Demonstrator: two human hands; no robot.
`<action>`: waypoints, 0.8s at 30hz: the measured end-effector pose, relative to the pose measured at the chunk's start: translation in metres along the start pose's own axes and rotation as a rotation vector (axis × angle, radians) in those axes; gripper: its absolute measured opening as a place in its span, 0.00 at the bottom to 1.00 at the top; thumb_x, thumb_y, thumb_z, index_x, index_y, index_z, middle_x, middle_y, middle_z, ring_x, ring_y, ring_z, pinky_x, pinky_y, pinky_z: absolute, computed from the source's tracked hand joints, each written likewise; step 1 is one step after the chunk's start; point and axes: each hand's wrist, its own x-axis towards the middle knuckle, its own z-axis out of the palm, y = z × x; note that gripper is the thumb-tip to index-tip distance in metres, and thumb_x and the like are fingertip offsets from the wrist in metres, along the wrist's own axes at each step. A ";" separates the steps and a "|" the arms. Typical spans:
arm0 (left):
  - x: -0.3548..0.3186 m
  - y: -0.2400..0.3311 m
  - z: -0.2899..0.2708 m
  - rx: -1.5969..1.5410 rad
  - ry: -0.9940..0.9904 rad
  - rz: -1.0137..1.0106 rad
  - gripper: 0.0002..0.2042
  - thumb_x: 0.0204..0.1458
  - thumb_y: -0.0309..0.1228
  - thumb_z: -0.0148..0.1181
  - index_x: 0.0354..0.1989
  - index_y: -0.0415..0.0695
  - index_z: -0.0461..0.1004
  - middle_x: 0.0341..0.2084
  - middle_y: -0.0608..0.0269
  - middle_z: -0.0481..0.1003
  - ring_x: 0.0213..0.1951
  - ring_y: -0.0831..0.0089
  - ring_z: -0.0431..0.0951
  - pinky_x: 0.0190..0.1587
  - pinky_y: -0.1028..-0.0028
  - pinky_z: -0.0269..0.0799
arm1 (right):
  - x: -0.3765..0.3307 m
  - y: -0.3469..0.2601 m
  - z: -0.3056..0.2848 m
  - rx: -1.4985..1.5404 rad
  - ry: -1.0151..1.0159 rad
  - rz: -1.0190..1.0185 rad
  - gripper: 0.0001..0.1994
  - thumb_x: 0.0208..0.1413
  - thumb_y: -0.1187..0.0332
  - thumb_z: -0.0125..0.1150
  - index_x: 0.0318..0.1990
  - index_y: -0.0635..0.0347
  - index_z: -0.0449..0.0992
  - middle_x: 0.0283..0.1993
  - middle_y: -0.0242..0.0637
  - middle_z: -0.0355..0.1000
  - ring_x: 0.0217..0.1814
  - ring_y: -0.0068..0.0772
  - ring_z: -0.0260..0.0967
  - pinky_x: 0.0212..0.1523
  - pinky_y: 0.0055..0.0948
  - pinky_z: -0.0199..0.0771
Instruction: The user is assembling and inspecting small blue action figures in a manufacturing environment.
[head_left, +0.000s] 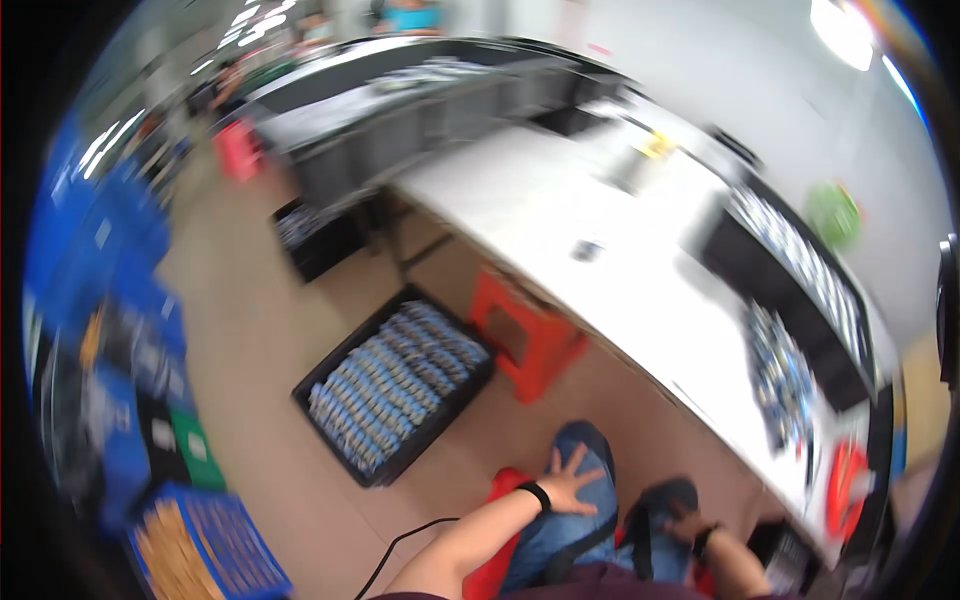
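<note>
Nearest the camera was dark maroon clothing [600, 580] at the lower edge, with blue jeans [590, 515] stretching ahead over bent legs. The left hand [573, 484], a black wristband [537, 494] at its wrist, rested on the left knee with fingers spread wide and nothing held. The right hand [688, 522] was at the right knee, blurred; its fingers looked loosely extended, with no object visible in them. The jeans lay directly beneath both hands. Red patches of a seat [508, 484] showed beside the left leg, and a black cable [396, 546] curved along the floor [300, 480] near the left forearm.

Ahead and to the left, a black tray [430, 428] sat on the floor, filled with rows of bluish, silvery parts [395, 375]. An orange-red stool [545, 355] stood just beside it, partly under the edge of the white desk [560, 215]. Toward the desk's right side, a pile of parts [782, 375] lay in front of a long black bin [770, 285], near a red object [846, 490] too blurred to identify. Blue crates [95, 250] were stacked along the left side, well apart from the hands.
</note>
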 end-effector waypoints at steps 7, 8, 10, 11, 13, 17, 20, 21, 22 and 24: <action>0.062 0.014 -0.023 0.175 -0.054 -0.134 0.43 0.36 0.66 0.49 0.62 0.64 0.47 0.62 0.45 0.26 0.60 0.31 0.30 0.59 0.45 0.37 | 0.067 0.070 0.057 0.183 -0.095 0.124 0.52 0.28 0.27 0.50 0.64 0.35 0.41 0.64 0.59 0.39 0.65 0.63 0.37 0.62 0.53 0.39; 0.071 0.013 -0.021 0.167 -0.033 -0.122 0.43 0.36 0.66 0.50 0.62 0.62 0.48 0.62 0.43 0.26 0.61 0.35 0.32 0.59 0.45 0.37 | 0.069 0.080 0.068 0.238 -0.106 0.144 0.52 0.28 0.27 0.50 0.64 0.35 0.41 0.64 0.59 0.39 0.65 0.63 0.37 0.62 0.53 0.39; 0.090 0.022 -0.023 0.239 -0.014 -0.116 0.44 0.35 0.65 0.51 0.61 0.56 0.52 0.61 0.38 0.29 0.63 0.46 0.39 0.60 0.49 0.37 | 0.072 0.099 0.087 0.183 -0.105 0.091 0.53 0.27 0.28 0.52 0.64 0.33 0.40 0.64 0.64 0.35 0.65 0.65 0.36 0.62 0.54 0.40; 0.096 0.019 -0.023 0.273 -0.050 -0.103 0.44 0.35 0.65 0.51 0.61 0.56 0.52 0.61 0.38 0.29 0.63 0.46 0.39 0.60 0.49 0.37 | 0.071 0.104 0.093 0.232 -0.117 0.099 0.53 0.27 0.28 0.52 0.64 0.33 0.40 0.64 0.64 0.35 0.65 0.65 0.36 0.62 0.54 0.40; 0.111 0.008 -0.021 0.267 -0.112 -0.143 0.45 0.33 0.65 0.53 0.61 0.56 0.52 0.61 0.38 0.31 0.63 0.46 0.38 0.61 0.51 0.35 | 0.064 0.121 0.100 0.305 -0.029 0.057 0.53 0.26 0.30 0.56 0.64 0.33 0.40 0.64 0.63 0.34 0.65 0.65 0.36 0.62 0.53 0.40; 0.141 -0.003 -0.041 0.420 -0.194 0.131 0.43 0.36 0.61 0.55 0.60 0.49 0.52 0.61 0.50 0.49 0.62 0.54 0.45 0.62 0.61 0.41 | 0.075 0.144 0.153 0.389 0.047 0.235 0.53 0.26 0.35 0.60 0.64 0.37 0.43 0.65 0.48 0.45 0.65 0.58 0.41 0.63 0.47 0.43; 0.157 0.028 -0.066 0.108 -0.464 -0.052 0.41 0.39 0.56 0.55 0.61 0.50 0.51 0.60 0.53 0.51 0.61 0.55 0.49 0.61 0.58 0.44 | 0.082 0.157 0.173 0.437 -0.005 0.209 0.53 0.26 0.35 0.60 0.64 0.38 0.43 0.65 0.48 0.45 0.65 0.57 0.41 0.63 0.47 0.43; 0.163 0.037 -0.073 0.121 -0.480 -0.049 0.41 0.39 0.56 0.55 0.61 0.50 0.51 0.60 0.53 0.51 0.61 0.55 0.49 0.61 0.58 0.44 | 0.091 0.162 0.170 0.442 -0.012 0.186 0.53 0.26 0.35 0.60 0.64 0.38 0.44 0.65 0.48 0.45 0.65 0.57 0.41 0.63 0.47 0.43; 0.172 0.046 -0.072 0.120 -0.470 -0.049 0.41 0.39 0.56 0.55 0.61 0.50 0.51 0.60 0.53 0.51 0.61 0.55 0.49 0.61 0.58 0.44 | 0.106 0.179 0.158 0.422 -0.005 0.153 0.53 0.26 0.35 0.60 0.64 0.38 0.44 0.65 0.48 0.45 0.65 0.57 0.41 0.63 0.47 0.44; 0.186 0.060 -0.072 0.112 -0.429 -0.075 0.41 0.39 0.56 0.55 0.61 0.50 0.51 0.60 0.53 0.51 0.61 0.55 0.49 0.61 0.58 0.44 | 0.146 0.211 0.125 0.366 0.012 0.058 0.53 0.26 0.35 0.61 0.64 0.38 0.44 0.65 0.48 0.45 0.65 0.56 0.41 0.63 0.47 0.44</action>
